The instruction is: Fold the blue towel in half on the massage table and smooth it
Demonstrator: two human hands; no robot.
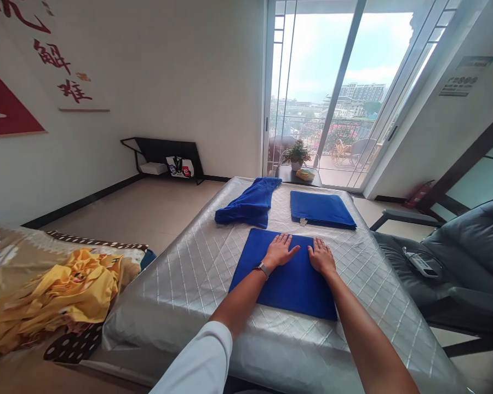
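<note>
A spa treatment room — quilted padded bed, folded blue towels, leather recliner.

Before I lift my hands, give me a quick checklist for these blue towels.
Left hand flat on the front blue towel: ok.
Right hand flat on the front blue towel: ok.
Front blue towel folded, lying flat on the silver quilted bed cover: ok.
Far folded blue towel lying flat: ok.
Crumpled blue towel folded: not ok, it lies bunched.
Wristwatch clear of the front blue towel: cannot tell.
</note>
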